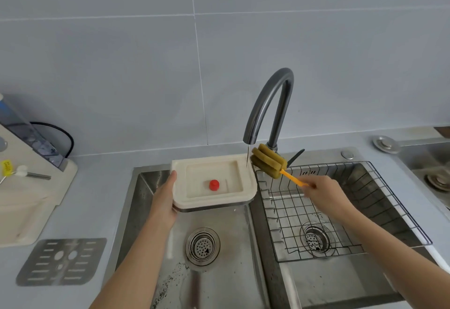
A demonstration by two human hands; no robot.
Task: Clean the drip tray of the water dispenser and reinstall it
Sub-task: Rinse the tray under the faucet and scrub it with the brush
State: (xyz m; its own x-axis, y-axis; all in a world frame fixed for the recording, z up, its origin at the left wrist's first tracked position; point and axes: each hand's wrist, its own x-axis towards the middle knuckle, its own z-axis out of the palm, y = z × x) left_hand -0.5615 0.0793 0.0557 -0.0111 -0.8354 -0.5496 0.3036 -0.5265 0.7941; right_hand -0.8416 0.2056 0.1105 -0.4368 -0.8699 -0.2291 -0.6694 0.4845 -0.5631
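Note:
The cream drip tray [246, 179] hangs over the left sink basin, held level by its left edge in my left hand [165, 199]. A small red float [214, 185] stands inside it. My right hand [323, 193] grips the orange handle of a sponge brush; its yellow-green sponge head [267, 161] sits under the faucet spout [267, 104], at the tray's right rear corner. A thin stream of water runs from the spout. The tray's metal grille cover [62, 261] lies flat on the counter at lower left. The water dispenser [26, 182] stands at the far left.
A double steel sink fills the middle: the left basin has a drain strainer [202, 246], the right basin holds a black wire rack [341, 208]. A yellow tag and a key [14, 169] hang at the dispenser. A stove edge shows at far right.

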